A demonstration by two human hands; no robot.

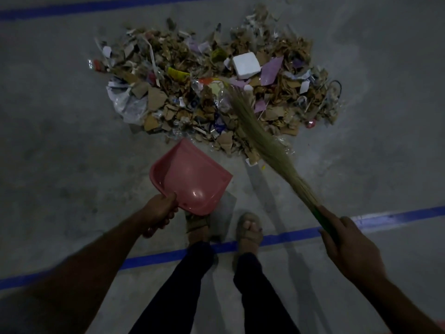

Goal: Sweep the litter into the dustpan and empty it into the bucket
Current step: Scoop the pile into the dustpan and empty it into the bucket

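A wide heap of litter point(192, 75), mostly torn cardboard, paper, plastic wrap and a white foam block point(246, 64), lies on the grey floor ahead of me. My left hand point(160, 212) grips the handle of a pink dustpan point(192, 175), which is empty and tilted, its open edge just short of the heap's near side. My right hand point(346, 242) holds the green handle of a grass broom point(265, 138). The broom's bristles reach up and left into the middle of the heap. No bucket is in view.
My two sandalled feet point(249, 233) stand just behind the dustpan, on a blue tape line point(289, 236) running across the floor. Another blue line point(72, 8) crosses the floor beyond the heap. Bare concrete lies left and right of the litter.
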